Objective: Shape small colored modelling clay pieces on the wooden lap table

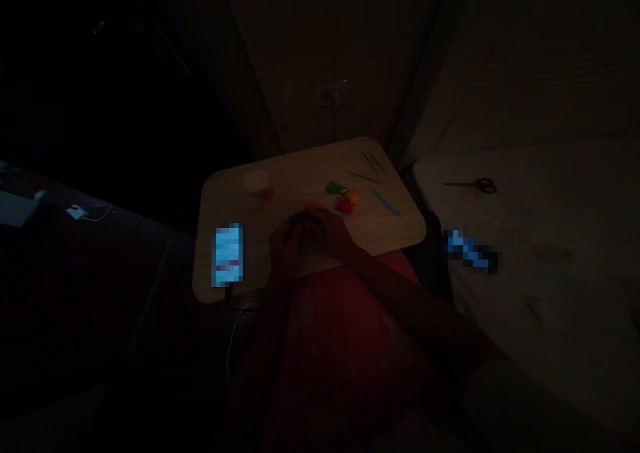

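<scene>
My left hand (284,243) and my right hand (334,233) meet near the front of a small wooden table (300,173). Between their curled fingers is a small dark purplish thing (306,218); its kind is lost in the dim light. A small pinkish-red piece (312,204) lies just beyond the fingertips. To the right of it sit crumpled green (335,187), orange (351,196) and red (344,205) pieces, close together. Several thin bluish-green strips (387,203) lie farther right on the tabletop.
A pale round container (257,182) stands at the back left of the table. At the front left, a lit phone (227,255) has a cable below it. Scissors (483,185) and a blurred blue object (471,251) lie on a pale surface to the right.
</scene>
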### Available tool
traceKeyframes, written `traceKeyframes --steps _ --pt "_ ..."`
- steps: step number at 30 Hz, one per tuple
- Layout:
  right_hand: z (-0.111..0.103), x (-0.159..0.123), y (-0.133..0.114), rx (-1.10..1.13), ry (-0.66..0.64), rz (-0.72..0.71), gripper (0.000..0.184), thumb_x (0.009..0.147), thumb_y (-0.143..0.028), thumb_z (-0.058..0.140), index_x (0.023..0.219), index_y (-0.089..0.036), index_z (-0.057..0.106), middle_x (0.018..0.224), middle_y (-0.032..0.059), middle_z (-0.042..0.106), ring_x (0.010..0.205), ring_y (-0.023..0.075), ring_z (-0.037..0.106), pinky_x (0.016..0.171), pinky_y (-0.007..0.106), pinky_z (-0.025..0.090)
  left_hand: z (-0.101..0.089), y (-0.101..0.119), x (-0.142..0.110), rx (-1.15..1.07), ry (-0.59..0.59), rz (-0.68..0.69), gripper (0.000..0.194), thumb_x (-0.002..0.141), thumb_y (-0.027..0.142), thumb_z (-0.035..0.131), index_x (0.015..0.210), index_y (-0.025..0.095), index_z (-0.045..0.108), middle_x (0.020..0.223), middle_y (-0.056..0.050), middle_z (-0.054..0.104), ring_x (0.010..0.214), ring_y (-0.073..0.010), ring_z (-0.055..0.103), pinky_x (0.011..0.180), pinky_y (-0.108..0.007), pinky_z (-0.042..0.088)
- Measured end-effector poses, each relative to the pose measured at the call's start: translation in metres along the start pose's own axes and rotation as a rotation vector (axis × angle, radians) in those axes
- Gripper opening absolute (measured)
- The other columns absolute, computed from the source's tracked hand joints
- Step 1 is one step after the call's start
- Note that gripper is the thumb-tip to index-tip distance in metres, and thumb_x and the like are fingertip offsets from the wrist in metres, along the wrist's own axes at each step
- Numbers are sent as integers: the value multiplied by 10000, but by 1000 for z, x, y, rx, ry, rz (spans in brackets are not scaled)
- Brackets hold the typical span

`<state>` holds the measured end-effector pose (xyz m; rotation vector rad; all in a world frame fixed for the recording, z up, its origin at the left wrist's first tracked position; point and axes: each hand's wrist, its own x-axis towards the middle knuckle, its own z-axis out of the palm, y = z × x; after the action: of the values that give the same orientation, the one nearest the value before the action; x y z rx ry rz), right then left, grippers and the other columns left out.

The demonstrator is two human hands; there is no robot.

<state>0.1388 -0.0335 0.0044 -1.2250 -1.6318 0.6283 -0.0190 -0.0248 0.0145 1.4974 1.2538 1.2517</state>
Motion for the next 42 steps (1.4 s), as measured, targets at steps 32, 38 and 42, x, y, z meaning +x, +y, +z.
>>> traceKeyframes --steps 32,38,42 --pt "-5 0 -11 52 -99 64 222 926 -388 669 934 -169 706 807 40 715 710 162 610 720 284 460 -6 3 0 105 38 21 198 880 364 687 874 183 767 852 -49 766 793 -199 691 740 -296 544" --pt "-6 3 -5 134 -5 141 222 892 -378 685 933 -163 725 784 33 716 669 152 568 686 278 461 -1 2 -1 54 22 -15 259 879 413 717 924 166 782 892 -63 779 846 -210 721 782 -306 576" --pt "-7 5 0 161 5 171 204 873 -356 689 914 -159 723 785 32 710 669 150 564 678 274 457 -1 2 -1 44 44 -5 260 834 398 767 954 167 771 944 -75 784 914 -228 741 861 -340 601"
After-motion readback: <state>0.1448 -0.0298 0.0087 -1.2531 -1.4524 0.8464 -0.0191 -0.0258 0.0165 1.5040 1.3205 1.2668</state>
